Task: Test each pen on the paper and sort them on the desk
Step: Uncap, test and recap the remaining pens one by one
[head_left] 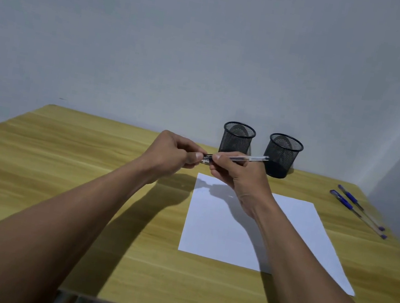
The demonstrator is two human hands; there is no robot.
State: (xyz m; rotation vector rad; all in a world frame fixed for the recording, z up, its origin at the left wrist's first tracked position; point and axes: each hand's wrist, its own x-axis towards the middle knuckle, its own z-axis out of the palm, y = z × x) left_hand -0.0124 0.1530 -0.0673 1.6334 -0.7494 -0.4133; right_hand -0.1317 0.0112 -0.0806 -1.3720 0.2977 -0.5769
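Observation:
A clear-barrelled pen (248, 158) is held level above the desk, between both hands. My right hand (235, 177) grips its barrel near the dark cap end. My left hand (175, 153) pinches the dark cap (207, 158) at the pen's left tip. Below them a white sheet of paper (253, 238) lies flat on the wooden desk (57, 166), with no marks that I can see. Two blue-capped pens (358, 210) lie side by side at the desk's far right edge.
Two black mesh pen cups (238, 138) (283, 155) stand upright at the back of the desk against a pale wall; whether anything is in them I cannot tell. The desk's front edge runs just below my forearms.

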